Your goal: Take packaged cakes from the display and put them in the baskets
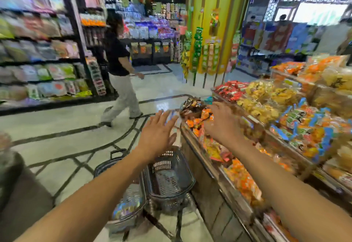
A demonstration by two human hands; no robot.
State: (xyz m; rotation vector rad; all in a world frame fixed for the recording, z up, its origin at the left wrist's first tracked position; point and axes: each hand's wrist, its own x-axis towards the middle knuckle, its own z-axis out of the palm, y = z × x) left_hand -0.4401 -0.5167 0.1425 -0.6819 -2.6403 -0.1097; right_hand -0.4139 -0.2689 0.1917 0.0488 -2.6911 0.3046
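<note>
A shopper works a snack aisle, seen from a head-worn camera. At the upper left of the frame, stocked shelves [38,51] run back in a blur, and a passer-by [122,74] in a dark top strides across the tiled floor, well apart from the work.

At lower centre, two baskets stand side by side against the foot of the display, apparently parked there so that each drop is short. The nearer basket [106,167], lower left of the pair, already holds bright packs [127,205]. The dark basket [167,180] beside it looks close to bare.

Above them the left hand [158,133] is spread wide, fingers straight, gripping nothing. A pale blurred packet shows just beyond its fingertips, but contact cannot be made out. The hand seems placed to receive or steady whatever comes off the counter.

Right of centre, the right hand [222,121] reaches over the metal rim of the display [209,167] to the packaged cakes [202,120], orange-wrapped and heaped at the near corner. Motion blur hides its fingers, so whether it has pinched a packet cannot be told.

Further right, yellow, red and blue bags fill the counter, with a yellow pillar [215,22] rising behind. Most of the stock appears still to be moved.
</note>
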